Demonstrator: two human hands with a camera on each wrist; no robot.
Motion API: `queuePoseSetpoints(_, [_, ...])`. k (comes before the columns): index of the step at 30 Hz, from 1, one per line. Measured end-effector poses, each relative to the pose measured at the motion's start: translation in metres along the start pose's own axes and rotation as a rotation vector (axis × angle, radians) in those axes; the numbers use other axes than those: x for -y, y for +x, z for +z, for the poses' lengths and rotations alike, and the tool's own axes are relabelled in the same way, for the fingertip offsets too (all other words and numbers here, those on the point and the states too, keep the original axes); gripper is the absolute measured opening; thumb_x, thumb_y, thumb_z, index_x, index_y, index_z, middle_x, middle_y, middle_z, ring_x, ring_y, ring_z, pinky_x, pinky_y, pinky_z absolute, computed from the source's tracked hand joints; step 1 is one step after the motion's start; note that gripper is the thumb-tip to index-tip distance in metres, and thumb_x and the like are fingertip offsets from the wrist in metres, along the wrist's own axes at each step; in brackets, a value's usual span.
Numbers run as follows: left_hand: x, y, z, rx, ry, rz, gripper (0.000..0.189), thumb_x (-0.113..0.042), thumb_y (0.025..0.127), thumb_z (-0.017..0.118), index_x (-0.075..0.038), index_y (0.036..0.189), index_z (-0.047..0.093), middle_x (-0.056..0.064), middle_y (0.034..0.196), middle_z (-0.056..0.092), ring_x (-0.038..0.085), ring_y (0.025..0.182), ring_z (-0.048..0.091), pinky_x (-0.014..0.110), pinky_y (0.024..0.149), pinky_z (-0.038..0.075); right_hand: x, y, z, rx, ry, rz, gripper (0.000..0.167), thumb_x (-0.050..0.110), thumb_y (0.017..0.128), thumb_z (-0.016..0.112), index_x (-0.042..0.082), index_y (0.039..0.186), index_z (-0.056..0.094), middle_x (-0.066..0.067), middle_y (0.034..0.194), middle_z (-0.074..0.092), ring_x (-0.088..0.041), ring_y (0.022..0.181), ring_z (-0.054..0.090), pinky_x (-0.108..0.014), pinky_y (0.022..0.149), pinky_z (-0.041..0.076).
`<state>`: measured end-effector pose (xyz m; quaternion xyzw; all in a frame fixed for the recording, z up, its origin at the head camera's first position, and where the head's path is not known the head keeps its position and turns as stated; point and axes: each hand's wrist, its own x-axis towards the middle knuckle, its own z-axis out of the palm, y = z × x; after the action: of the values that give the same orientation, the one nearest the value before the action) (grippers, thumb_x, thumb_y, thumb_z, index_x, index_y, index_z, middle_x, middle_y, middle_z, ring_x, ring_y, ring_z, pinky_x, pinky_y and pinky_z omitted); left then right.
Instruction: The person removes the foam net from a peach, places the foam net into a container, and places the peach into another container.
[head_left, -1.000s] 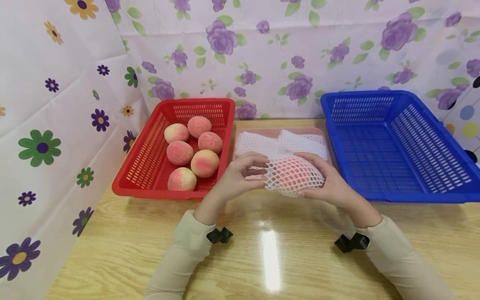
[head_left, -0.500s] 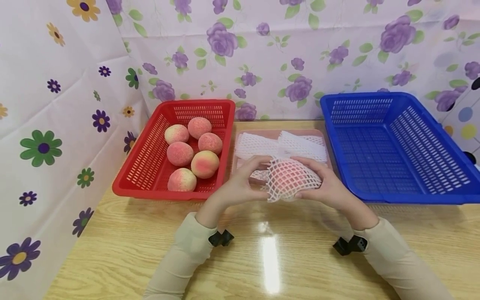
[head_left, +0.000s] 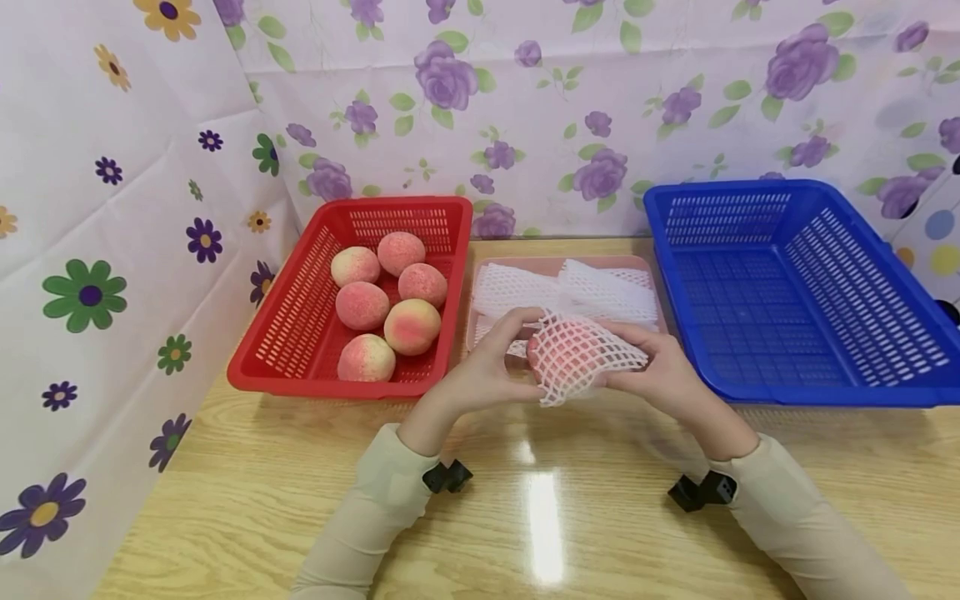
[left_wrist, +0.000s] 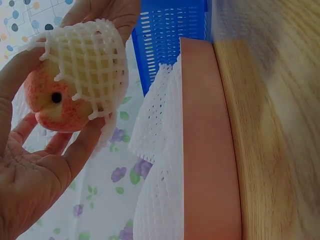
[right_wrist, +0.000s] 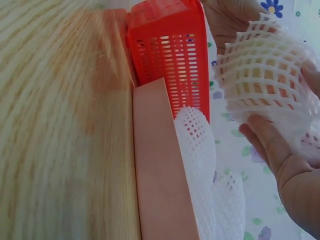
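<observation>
Both hands hold a red-and-yellow peach partly covered by a white foam fruit net, in front of the pink tray. The left hand curls its fingers and thumb round the peach at the net's left edge. In the left wrist view, the peach's end with a dark hole sticks out of the net's mouth. The right hand grips the net from the right, where it tapers to a loose end. More white foam nets lie in the pink tray.
A red basket with several peaches stands at left. At right is a blue basket with a lattice floor. The wooden table spreads in front of the arms, and a flowered cloth hangs behind.
The peach's end has come into sight at the net's left mouth. The net has shifted over it, with a loose tail now pointing at the right hand. Both hands stay over the tray's front.
</observation>
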<state>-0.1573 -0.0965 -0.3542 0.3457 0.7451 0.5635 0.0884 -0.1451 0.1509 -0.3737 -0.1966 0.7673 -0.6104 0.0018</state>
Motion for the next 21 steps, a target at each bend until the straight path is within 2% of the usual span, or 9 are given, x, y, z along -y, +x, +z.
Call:
queuePoseSetpoints(5, [0.0001,-0.0004,0.0001,-0.018,0.064,0.045,0.078,0.007,0.068,0.077,-0.001,0.133,0.035,0.019,0.131,0.045,0.031,0.116,0.050,0.041,0.091,0.053,-0.0024,-0.0003,-0.0002,-0.051,0.033,-0.007,0.048,-0.005,0.073,0.076,0.020,0.113,0.069,0.021,0.106,0.065,-0.001,0.091,0.061,-0.015,0.072,0.053])
queuePoseSetpoints(10, [0.0004,-0.0007,0.0004,-0.014,0.105,0.085,0.078,0.005,0.068,0.076,0.000,0.132,0.034,0.020,0.128,0.047,0.027,0.112,0.051,0.031,0.092,0.051,-0.0031,-0.0011,0.0004,-0.105,0.045,-0.031,0.044,-0.006,0.074,0.075,0.029,0.101,0.072,0.020,0.099,0.068,0.000,0.088,0.063,-0.015,0.070,0.053])
queuePoseSetpoints(21, [-0.0038,-0.0034,0.0009,-0.026,0.132,0.019,0.076,0.000,0.068,0.075,0.002,0.133,0.036,0.018,0.129,0.046,0.025,0.109,0.051,0.029,0.093,0.049,0.0010,-0.0003,0.0013,-0.141,0.071,-0.020,0.046,-0.009,0.077,0.071,0.034,0.093,0.072,0.021,0.095,0.069,0.002,0.088,0.064,-0.014,0.072,0.054])
